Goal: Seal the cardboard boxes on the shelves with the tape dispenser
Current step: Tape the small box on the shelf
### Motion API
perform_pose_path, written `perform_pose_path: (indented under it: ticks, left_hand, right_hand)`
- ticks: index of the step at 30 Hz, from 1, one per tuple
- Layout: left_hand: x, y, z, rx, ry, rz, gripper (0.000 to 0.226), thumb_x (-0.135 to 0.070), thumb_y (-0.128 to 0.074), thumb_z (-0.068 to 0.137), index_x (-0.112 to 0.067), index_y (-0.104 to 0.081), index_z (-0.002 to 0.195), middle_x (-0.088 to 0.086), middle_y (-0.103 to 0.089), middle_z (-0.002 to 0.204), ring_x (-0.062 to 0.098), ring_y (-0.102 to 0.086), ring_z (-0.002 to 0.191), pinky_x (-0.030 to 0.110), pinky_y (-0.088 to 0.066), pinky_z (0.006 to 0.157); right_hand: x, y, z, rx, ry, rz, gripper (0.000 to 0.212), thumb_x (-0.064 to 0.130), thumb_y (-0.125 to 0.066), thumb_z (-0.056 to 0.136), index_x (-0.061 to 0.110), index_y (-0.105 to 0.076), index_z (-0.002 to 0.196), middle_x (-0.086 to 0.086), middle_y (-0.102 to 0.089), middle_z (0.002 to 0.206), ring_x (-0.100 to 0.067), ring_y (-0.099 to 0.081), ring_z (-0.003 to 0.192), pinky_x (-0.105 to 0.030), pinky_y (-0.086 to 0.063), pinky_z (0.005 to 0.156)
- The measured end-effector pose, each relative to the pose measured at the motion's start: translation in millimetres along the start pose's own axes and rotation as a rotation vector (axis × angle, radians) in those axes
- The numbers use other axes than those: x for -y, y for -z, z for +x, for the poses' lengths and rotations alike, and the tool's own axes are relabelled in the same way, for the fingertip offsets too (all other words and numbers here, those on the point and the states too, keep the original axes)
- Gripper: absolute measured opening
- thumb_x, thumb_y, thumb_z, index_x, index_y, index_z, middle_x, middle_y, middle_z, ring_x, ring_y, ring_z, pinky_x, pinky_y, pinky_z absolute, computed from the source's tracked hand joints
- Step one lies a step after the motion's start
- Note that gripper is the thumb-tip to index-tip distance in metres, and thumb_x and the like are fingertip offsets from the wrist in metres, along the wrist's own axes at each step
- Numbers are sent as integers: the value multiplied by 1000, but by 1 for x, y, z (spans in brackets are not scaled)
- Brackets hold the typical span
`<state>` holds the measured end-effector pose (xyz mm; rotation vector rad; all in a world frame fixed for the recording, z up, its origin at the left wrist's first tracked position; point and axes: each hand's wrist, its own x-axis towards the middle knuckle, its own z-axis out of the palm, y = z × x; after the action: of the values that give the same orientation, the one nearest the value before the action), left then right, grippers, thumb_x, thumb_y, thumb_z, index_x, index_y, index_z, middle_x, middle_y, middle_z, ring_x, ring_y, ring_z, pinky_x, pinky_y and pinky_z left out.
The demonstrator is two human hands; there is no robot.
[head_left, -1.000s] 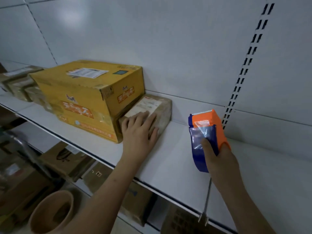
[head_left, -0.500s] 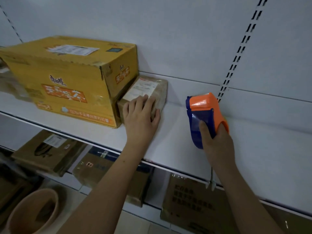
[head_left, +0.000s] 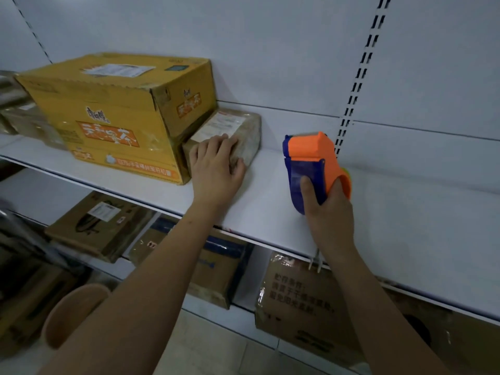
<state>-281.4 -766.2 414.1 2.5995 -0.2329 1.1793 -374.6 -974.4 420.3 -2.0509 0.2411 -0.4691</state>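
Dim, cool light up here, brightest on the white back panel, while the lower shelves sink into murky shadow. Wide-angle bend curves the shelf edge; far-left boxes smear soft, everything slightly grainy.

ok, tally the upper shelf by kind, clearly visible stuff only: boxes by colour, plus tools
Yellow box: 1
Brown box, under the left hand: 1
Tape dispenser, in the right hand: 1
Total: 3. Blurred far-left boxes uncounted.
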Motion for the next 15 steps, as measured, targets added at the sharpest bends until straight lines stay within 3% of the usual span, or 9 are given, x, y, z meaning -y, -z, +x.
perform_pose_path:
  ticks: [7,11,13,15]
  left_hand:
    - [22,23,-3,302,-123,-59,78,-51,-49,82,-20,-38,153,7,-42,153,26,-38,140,42,-23,115]
    - [33,34,4,435,-136,-191,85,-54,-43,80,-17,-33,156,5,-31,162,20,-26,147,24,-8,113]
    - [37,37,6,467,-128,-248,83,-50,-44,81,-16,-32,156,3,-28,163,16,-23,148,14,-1,109]
    - [39,38,7,496,-135,-268,81,-45,-49,84,-17,-29,157,1,-25,164,16,-20,150,14,2,108]
  right_hand:
    - [1,-1,-5,-21,10,-3,53,61,-53,90,12,-48,110,2,-54,79,-10,-52,64,-25,-35,53]
    - [10,-4,-9,-17,22,-41,48,52,-50,95,7,-49,112,-7,-56,87,-10,-50,65,-23,-36,53]
    - [16,-7,-15,-10,14,3,50,55,-50,94,8,-50,110,-8,-59,91,-14,-54,69,-27,-41,56]
    - [24,-12,-24,-6,-7,59,55,63,-48,89,12,-51,108,-6,-60,92,-19,-58,76,-33,-49,65]
